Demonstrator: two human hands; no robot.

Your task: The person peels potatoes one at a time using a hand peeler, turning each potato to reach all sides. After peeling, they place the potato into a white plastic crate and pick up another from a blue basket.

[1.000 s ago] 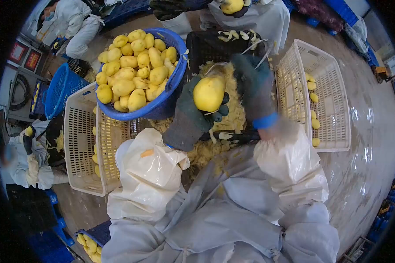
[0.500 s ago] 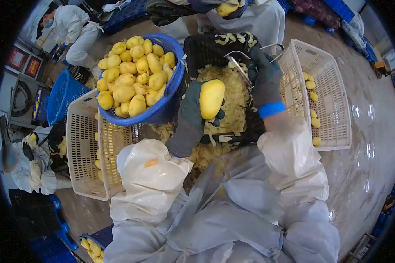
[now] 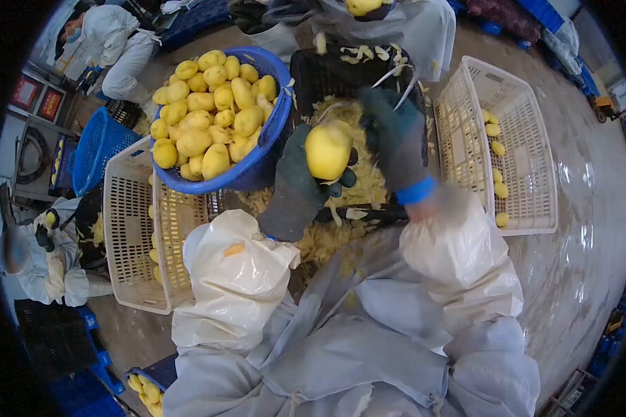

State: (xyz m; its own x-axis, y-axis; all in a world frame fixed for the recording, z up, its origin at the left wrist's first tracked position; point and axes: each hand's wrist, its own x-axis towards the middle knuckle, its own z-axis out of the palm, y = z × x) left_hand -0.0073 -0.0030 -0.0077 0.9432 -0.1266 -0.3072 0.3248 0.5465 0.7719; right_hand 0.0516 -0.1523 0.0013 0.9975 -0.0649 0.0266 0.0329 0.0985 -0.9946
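Note:
A peeled yellow potato (image 3: 328, 151) rests in my left hand (image 3: 293, 186), whose dark-gloved fingers curl around its underside. Close by on the right, my right hand (image 3: 398, 135), also gloved and blurred by motion, grips a metal peeler (image 3: 402, 78); its bent wire handle sticks out above the fingers, and the blade end is too blurred to make out. Beneath both hands a black crate (image 3: 313, 80) holds a heap of potato peelings (image 3: 372, 187). At its left stands a blue basket (image 3: 279, 128) piled with yellow potatoes (image 3: 200, 119).
White slatted crates stand on the right (image 3: 528, 139) and left (image 3: 135, 229), with some potatoes inside. Across the black crate a person (image 3: 403, 35) holds a potato. Other people (image 3: 122, 48) work at the left. A wet floor (image 3: 577, 187) stretches along the right.
My right hand with the peeler has moved left and slightly down, closer to the potato. The potato has tilted in my left hand, its top end now turned toward the camera.

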